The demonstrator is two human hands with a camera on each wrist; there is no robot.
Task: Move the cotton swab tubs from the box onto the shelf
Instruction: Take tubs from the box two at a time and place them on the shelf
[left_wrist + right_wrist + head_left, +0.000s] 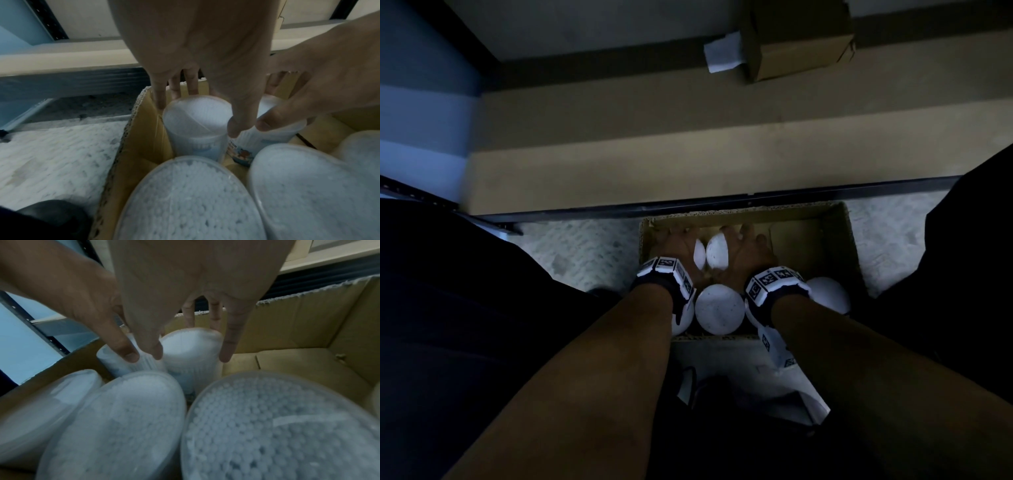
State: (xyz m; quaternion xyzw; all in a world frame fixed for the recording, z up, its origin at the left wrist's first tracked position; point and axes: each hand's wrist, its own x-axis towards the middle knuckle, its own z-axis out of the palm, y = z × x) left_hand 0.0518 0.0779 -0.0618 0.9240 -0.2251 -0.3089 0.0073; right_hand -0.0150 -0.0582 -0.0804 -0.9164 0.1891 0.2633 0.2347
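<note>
An open cardboard box (839,240) sits on the floor with several round clear tubs of white cotton swabs standing in it. Both hands reach into its far left part. My left hand (674,240) wraps a tub (197,120) in the far left corner, fingers (162,97) behind it and thumb in front. My right hand (744,245) clasps the neighbouring tub (191,350), thumb on its left and little finger (226,352) on its right. The two thumbs nearly touch. A near row of tubs (719,308) stands under my wrists. The tan shelf board (654,164) lies just beyond the box.
A black metal rail (619,209) edges the shelf right behind the box. Farther back on a shelf stands a closed carton (798,41) with a white label (722,51). Speckled floor (585,246) lies left of the box. The box's far right part (298,360) holds no tubs.
</note>
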